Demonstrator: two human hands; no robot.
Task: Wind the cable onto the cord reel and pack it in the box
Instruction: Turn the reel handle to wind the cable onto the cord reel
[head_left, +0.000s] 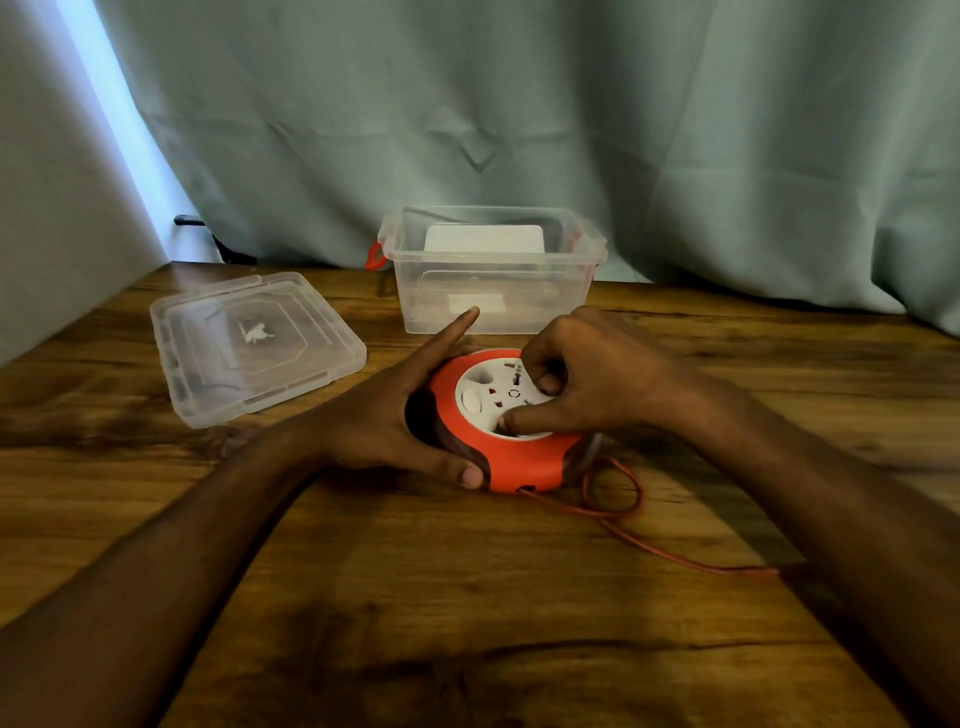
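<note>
From my feed, nearest first: wooden table (467, 597), both forearms coming in from the bottom edge. Red cable (623, 512) trails loose across the tabletop from the right, makes one loop just beside the reel, and enters a slot in the reel's near rim.

Cord reel (511, 467) lies flat, mid-table — orange ring, white socket face up. Left hand (384, 415) grips its left side: thumb curled along the near rim, index finger stretched out straight past the far edge. Right hand (587, 379) is on top of the white face, fingers curled tight and pinching something there; I cannot tell what, they cover it.

Behind the reel, close but apart: clear plastic box (493, 312), open, upright, red latch on its left end. A white item shows through its walls — unclear what. Lid (254, 343) lies flat on the table left of the box.

Grey-green curtain (571, 130) behind everything.
</note>
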